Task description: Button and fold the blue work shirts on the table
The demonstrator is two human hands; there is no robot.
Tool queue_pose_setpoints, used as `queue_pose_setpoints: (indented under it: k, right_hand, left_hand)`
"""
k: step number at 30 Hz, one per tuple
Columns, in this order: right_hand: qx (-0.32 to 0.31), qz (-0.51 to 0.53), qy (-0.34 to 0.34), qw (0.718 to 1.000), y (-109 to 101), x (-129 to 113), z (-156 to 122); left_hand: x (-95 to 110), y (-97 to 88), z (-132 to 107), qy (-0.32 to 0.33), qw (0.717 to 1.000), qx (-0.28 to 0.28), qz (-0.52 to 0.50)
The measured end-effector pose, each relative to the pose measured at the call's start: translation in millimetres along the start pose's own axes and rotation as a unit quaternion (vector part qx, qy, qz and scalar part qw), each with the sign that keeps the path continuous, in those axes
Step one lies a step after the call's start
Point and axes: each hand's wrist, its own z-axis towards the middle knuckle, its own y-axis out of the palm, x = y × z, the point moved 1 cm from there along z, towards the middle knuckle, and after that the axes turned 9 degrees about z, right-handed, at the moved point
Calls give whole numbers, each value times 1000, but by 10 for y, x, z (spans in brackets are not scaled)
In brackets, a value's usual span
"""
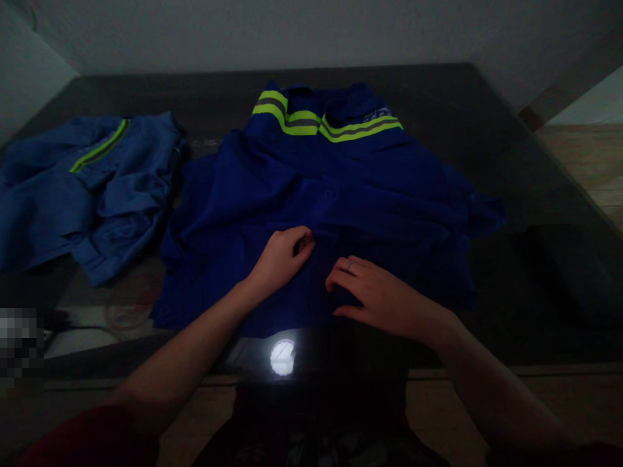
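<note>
A dark blue work jacket (389,188) lies spread on the glossy dark table, its front facing up. Yellow-green bands with a grey stripe cross its chest, and the collar points away from me. My left hand (285,254) rests at the jacket's front closure, thumb and index finger brought together in a pinch on the cloth there. Just to its right, my right hand (372,292) hovers over or lightly touches the lower front; its thumb and fingers are apart and curved, holding nothing. A ring is on one of its fingers.
A lighter blue garment (131,194) with a yellow-green stripe lies crumpled on the left. On the right sits a dark, flat object (574,272), hard to make out. A cable (87,328) runs near the left edge. Light reflects off the tabletop (311,353) close to me.
</note>
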Motion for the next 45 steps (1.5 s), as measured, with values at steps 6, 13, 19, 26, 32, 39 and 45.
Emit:
queue_pose_setpoints:
  k: [6, 13, 19, 26, 32, 39, 45]
  right_hand:
    - [-21, -39, 4, 999, 17, -33, -6]
    - [9, -55, 28, 998, 28, -43, 10]
    - [40, 77, 49, 995, -56, 76, -11]
    - [11, 45, 48, 998, -43, 54, 3]
    - [57, 33, 105, 992, -83, 65, -15]
    - [155, 47, 182, 970, -187, 119, -46]
    - [186, 88, 201, 958, -174, 119, -22]
  left_hand:
    - [99, -118, -175, -7, 998, 44, 34]
    - [323, -278, -367, 128, 990, -34, 40]
    - [323, -225, -412, 190, 964, -163, 93]
    - [359, -161, -429, 205, 957, -181, 96]
    - [358, -128, -435, 129, 979, -120, 101]
    - [401, -60, -468, 170, 955, -197, 143]
    - [420, -77, -460, 194, 945, -213, 158]
